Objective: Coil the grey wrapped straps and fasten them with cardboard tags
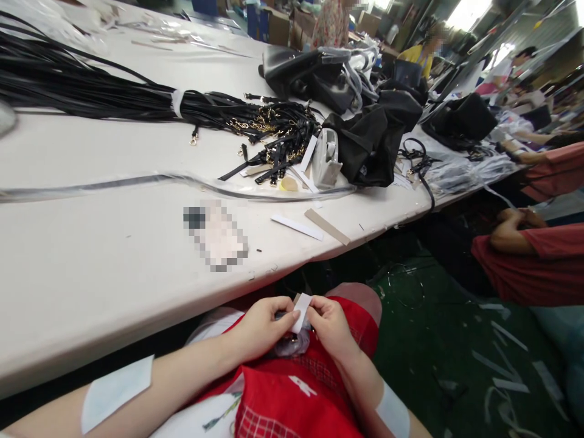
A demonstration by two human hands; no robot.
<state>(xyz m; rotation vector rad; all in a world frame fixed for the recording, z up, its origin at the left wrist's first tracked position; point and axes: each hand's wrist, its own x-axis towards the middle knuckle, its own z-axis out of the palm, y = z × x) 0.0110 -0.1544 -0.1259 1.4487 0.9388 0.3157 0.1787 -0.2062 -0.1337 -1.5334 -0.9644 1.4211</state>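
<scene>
Over lap (353, 316), hands (267, 328) (332, 325) curled, pinching white strip (302, 312)

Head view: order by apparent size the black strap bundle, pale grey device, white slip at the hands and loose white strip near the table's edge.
1. Black strap bundle
2. Pale grey device
3. White slip and white strip: too alike to rank, and the slip is nearer the camera.

Red apron (269, 398) w/ white-line grid panels (264, 423) & small white motif (303, 386); white top (189, 421) w/ greyish-green print (222, 413). Pale-blue approx. rect. patch (117, 392) on L forearm (196, 365), similar one (393, 412) on R forearm (360, 377). L hand (264, 327) & R hand (333, 326) bare.
</scene>
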